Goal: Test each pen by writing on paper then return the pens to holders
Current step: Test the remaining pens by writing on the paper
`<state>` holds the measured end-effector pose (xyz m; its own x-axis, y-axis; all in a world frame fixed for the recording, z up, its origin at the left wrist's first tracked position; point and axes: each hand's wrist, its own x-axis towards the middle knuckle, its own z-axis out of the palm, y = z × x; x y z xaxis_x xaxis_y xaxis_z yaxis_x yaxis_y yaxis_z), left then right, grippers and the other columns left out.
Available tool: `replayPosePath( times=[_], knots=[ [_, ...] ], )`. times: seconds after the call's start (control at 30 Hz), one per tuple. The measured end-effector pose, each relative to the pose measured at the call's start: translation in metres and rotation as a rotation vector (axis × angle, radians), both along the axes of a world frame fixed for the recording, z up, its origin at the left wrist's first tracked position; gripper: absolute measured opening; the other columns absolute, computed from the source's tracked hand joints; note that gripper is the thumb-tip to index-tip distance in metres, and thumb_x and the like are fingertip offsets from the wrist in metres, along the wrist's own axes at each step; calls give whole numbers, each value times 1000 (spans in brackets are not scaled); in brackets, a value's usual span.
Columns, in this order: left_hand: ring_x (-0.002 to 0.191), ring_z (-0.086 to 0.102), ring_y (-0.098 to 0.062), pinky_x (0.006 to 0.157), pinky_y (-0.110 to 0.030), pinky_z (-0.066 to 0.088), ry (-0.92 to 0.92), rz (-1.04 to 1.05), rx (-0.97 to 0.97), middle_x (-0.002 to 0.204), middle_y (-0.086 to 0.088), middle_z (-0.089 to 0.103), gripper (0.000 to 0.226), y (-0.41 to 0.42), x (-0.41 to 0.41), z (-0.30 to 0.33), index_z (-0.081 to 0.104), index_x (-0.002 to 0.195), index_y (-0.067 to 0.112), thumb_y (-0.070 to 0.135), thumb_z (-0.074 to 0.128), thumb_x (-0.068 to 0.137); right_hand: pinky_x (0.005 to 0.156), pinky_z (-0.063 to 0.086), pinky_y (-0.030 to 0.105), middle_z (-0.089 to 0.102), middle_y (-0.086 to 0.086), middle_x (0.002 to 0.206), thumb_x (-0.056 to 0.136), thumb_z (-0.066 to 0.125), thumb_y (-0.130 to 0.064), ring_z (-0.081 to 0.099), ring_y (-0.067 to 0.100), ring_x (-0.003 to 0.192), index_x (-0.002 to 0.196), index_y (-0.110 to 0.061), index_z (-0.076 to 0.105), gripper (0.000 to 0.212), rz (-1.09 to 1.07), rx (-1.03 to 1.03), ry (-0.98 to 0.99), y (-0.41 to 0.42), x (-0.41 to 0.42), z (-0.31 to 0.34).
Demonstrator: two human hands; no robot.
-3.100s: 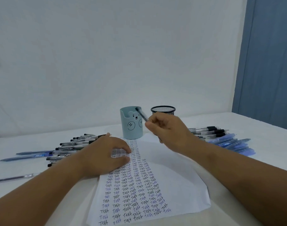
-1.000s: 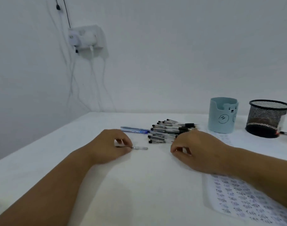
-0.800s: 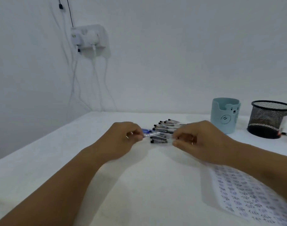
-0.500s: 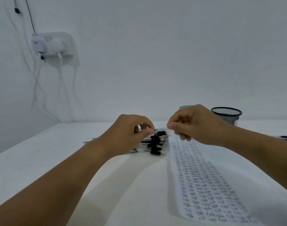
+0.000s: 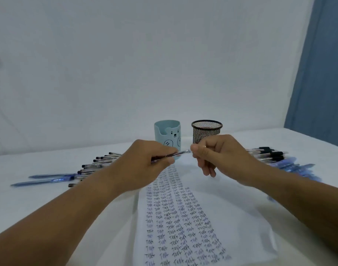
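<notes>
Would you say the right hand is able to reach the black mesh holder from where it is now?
Probably yes. The right hand hovers just in front of the black mesh holder with nothing between them, though its fingers already pinch the tip of the pen.

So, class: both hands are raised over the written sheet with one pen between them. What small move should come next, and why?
Probably pass the pen fully into the right hand and lower its tip to the paper. The left hand grips the barrel, the right pinches at its tip end, and blank space remains beside the rows of "Test".
</notes>
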<state>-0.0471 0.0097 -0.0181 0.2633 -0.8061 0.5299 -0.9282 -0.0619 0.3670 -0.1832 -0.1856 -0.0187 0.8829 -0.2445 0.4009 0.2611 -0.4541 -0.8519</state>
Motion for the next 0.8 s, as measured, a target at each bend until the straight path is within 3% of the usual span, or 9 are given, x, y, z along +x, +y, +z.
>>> replayPosePath(
  times=[0.07,0.17,0.23,0.37,0.5,0.57,0.63,0.73,0.8],
  knots=[
    [76,60,-5,64,-13,45,15,3,35,86,10,69,20,-2,-2,-8,75,113,18,22,61,99,47,44,29,61,15,58,88,68,-37,57,27,50,68,-8,64,36,4,49,0,0,4,-9],
    [58,53,-3,54,-15,40,106,94,41,72,11,67,21,-2,4,-15,75,95,16,28,58,100,46,44,28,57,16,55,96,65,-25,55,27,48,67,-5,62,35,-14,117,-36,2,13,-10],
    [51,45,-6,50,-15,36,72,141,-5,61,14,59,26,-3,6,-19,69,85,18,33,54,101,46,44,29,56,14,55,96,63,-26,55,26,47,66,-6,61,36,13,196,-53,6,18,-9],
    [49,45,-13,45,-18,33,-63,123,3,64,17,55,39,-4,0,-22,59,93,22,51,36,103,45,41,30,53,15,57,86,66,-41,55,28,50,61,-9,56,41,86,213,1,15,22,-8],
    [46,41,-12,46,-17,28,-13,107,-16,57,14,52,29,-7,1,-22,58,88,30,50,40,102,44,35,26,44,7,52,90,71,-23,47,23,46,48,-21,51,46,77,230,41,13,33,-5],
    [44,41,-9,46,-16,31,61,104,-5,54,13,52,29,-5,2,-23,63,102,34,56,45,97,43,32,26,39,6,50,92,66,-13,44,22,43,51,-16,45,46,30,314,46,10,38,-10],
    [44,40,-7,47,-17,32,82,135,21,52,2,48,49,1,5,-25,58,118,39,75,42,90,43,29,26,35,7,49,95,51,-10,43,23,39,59,-13,40,37,10,441,40,5,39,-11],
    [49,46,-7,50,-22,33,-41,237,69,54,13,49,49,13,7,-24,57,114,43,79,39,86,43,32,27,46,13,51,93,35,-13,48,28,41,71,-9,45,24,36,542,13,-6,35,-9],
    [55,51,-4,52,-25,33,-83,260,103,59,24,52,39,19,8,-23,64,103,40,69,45,86,42,36,26,57,19,58,97,34,-20,54,32,47,80,-5,59,34,52,517,55,-10,33,-12]
  ],
)
